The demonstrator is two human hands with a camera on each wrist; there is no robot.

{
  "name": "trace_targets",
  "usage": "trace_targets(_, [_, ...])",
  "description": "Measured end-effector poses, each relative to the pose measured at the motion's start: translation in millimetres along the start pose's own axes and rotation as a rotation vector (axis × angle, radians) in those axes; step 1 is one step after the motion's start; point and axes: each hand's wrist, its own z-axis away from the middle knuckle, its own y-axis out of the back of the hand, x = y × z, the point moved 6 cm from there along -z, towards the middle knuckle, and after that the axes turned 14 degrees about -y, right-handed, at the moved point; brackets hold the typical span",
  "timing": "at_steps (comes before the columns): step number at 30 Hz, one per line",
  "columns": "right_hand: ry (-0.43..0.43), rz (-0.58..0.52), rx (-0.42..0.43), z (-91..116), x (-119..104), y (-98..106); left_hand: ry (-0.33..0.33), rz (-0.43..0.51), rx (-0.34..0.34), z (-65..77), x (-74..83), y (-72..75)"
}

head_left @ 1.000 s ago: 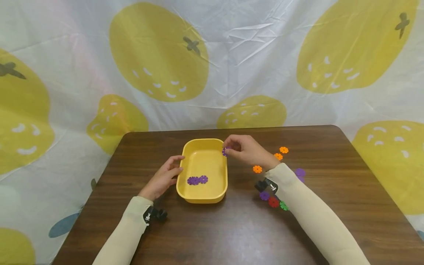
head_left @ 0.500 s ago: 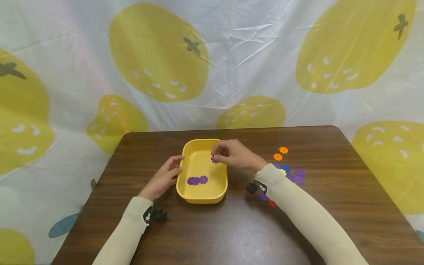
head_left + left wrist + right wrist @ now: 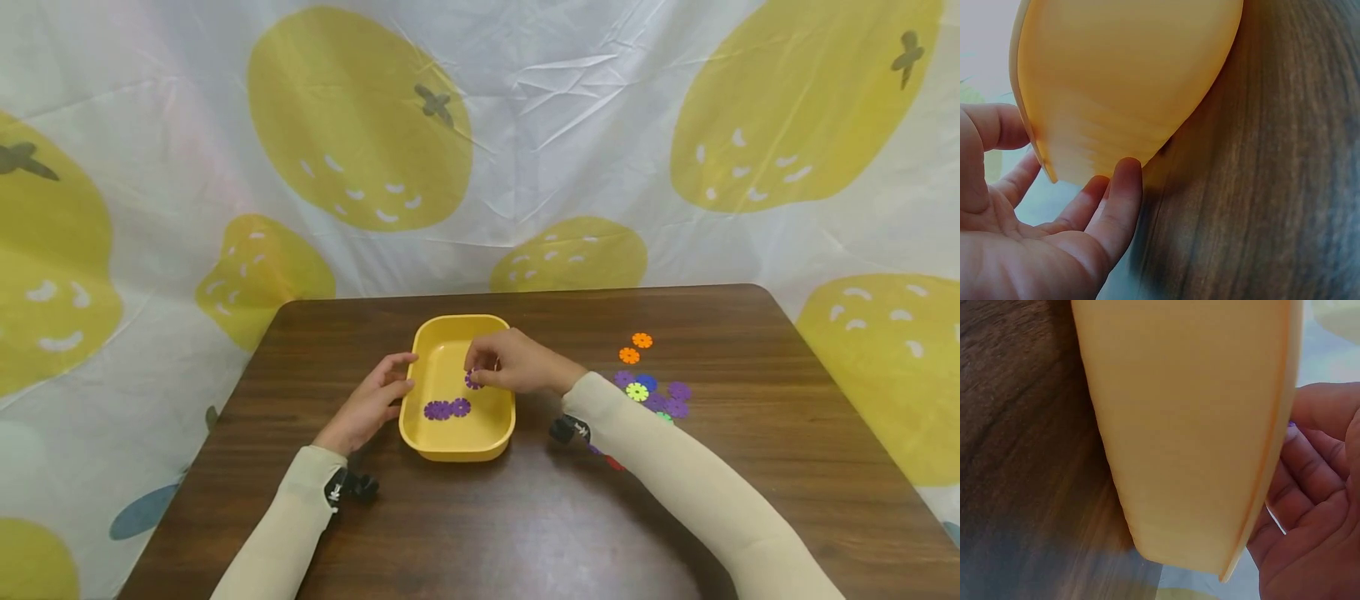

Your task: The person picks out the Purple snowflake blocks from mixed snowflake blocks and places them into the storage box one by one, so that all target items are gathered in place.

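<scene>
In the head view my right hand [image 3: 513, 360] is over the inside of a yellow plastic tub [image 3: 457, 454], pinching a purple flower-shaped disc [image 3: 472, 380] between thumb and fingers. Several purple discs [image 3: 447, 409] lie in a short row on the tub's floor. At the tub's left side my left hand [image 3: 366, 402] touches the rim and outer wall with loosely spread fingers. The left wrist view shows its fingertips [image 3: 1127, 169] against the wall. In the right wrist view the tub's wall [image 3: 1185, 437] hides most of the held disc; a sliver of purple shows.
Right of the tub, flower discs lie loose on the brown table [image 3: 480, 533]: orange ones [image 3: 629, 356], purple ones [image 3: 677, 407], a blue one [image 3: 646, 383] and a yellow-green one [image 3: 637, 392]. My right sleeve covers part of the group. A lemon-print cloth [image 3: 525, 150] hangs behind.
My right hand has moved left and nearer from the tub's right rim to over its inside, carrying the purple disc. More loose discs show beside the sleeve. The left hand has stayed put.
</scene>
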Motion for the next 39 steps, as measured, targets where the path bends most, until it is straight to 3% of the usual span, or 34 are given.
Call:
trace_targets(8, [0.015, 0.048, -0.058, -4.6, -2.4, -11.7, 0.003, 0.004, 0.005, -0.4, -1.1, 0.2])
trace_targets(22, [0.023, 0.153, -0.06, -3.2, -4.2, -23.8, 0.003, 0.002, 0.001, -1.1, -2.1, 0.4])
trace_targets(39, [0.057, 0.101, 0.012, 1.3, -4.6, -10.4, 0.014, 0.0, -0.007, 0.1, -1.6, 1.0])
